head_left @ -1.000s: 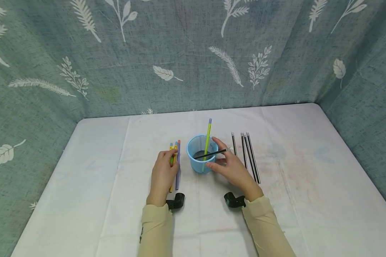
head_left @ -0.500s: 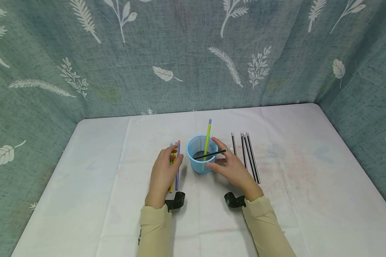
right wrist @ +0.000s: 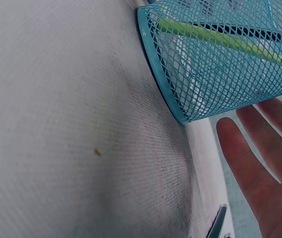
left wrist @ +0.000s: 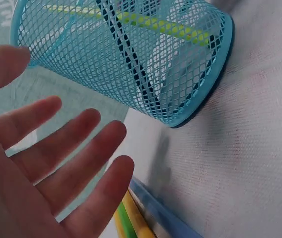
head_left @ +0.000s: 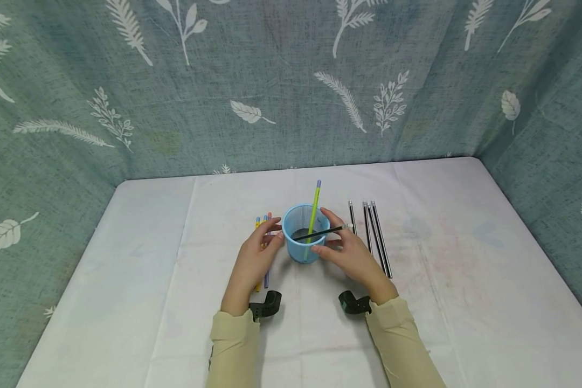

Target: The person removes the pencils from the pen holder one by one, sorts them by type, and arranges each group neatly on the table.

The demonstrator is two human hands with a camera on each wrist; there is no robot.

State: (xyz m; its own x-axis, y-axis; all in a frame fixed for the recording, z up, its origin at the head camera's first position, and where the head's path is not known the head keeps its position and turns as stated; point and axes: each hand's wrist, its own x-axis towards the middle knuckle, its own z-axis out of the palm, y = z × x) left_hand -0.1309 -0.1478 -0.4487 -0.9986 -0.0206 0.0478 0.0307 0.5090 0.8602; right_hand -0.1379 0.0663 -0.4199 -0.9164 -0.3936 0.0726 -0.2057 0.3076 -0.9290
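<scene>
A light blue mesh pencil cup (head_left: 297, 252) stands upright on the white cloth. Inside it lean a lime-green pencil (head_left: 313, 214) with a purple end and a black pencil (head_left: 326, 231). My right hand (head_left: 356, 258) holds the cup's right side near the rim, thumb in front and index finger behind. On the other side, my left hand (head_left: 253, 261) has its fingers spread and holds nothing. Its thumb is at the cup's rim in the left wrist view. Under that hand lie coloured pencils, among them a yellow pencil (left wrist: 139, 218) and a blue-purple pencil (left wrist: 165, 212), partly hidden.
Several black pencils (head_left: 381, 240) lie to the right of the cup, close to the right hand and forearm. White cloth (head_left: 465, 258) covers the table. A grey-green leaf-patterned curtain (head_left: 291, 108) hangs behind it and at both sides.
My left hand has moved off the coloured pencils, right and up to the cup's left side, its fingers opening out. My right hand stays on the cup, which has shifted very slightly right.
</scene>
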